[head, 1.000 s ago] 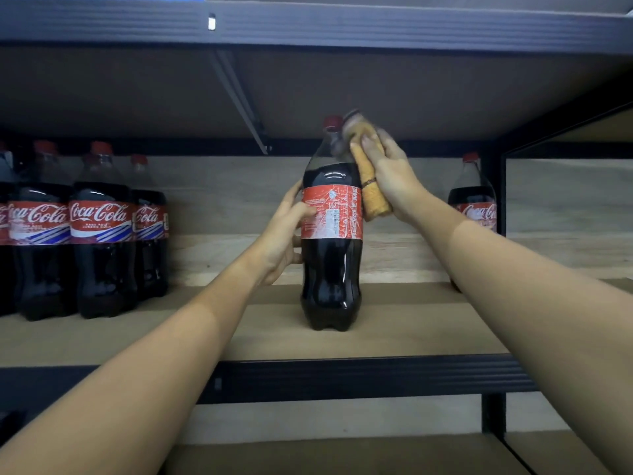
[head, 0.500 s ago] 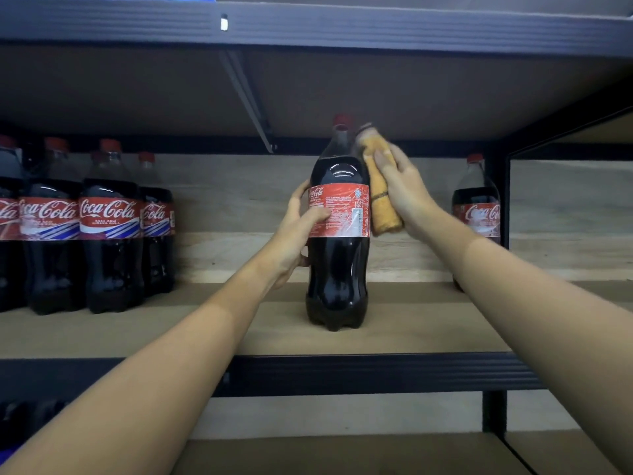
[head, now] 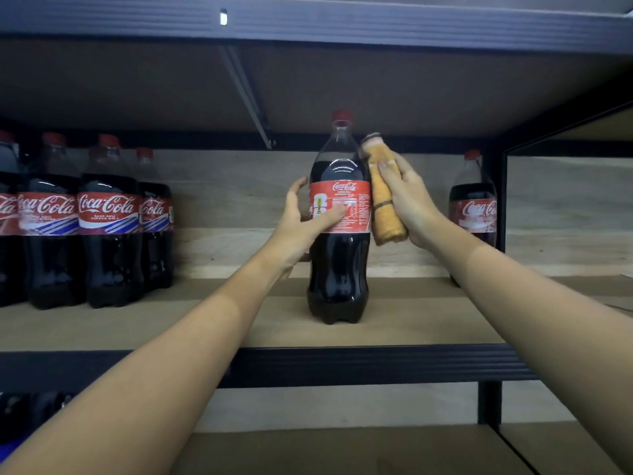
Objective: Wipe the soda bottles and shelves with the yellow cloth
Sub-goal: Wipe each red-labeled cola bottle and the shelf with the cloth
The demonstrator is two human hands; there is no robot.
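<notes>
1. One tall plastic cola bottle with a red cap and red label [head: 339, 231] stands upright on the brown wooden shelf board [head: 239, 323], near its front edge.
2. I see my left hand [head: 301, 228] grasping the bottle at the label, thumb across the front.
3. My right hand [head: 411, 204] grips the folded yellow cloth [head: 383, 197], held against the bottle's right shoulder.
4. Four matching cola bottles [head: 106, 221] stand grouped at the left; another bottle [head: 474, 207] stands at the right, beside the black metal upright [head: 498, 200].
</notes>
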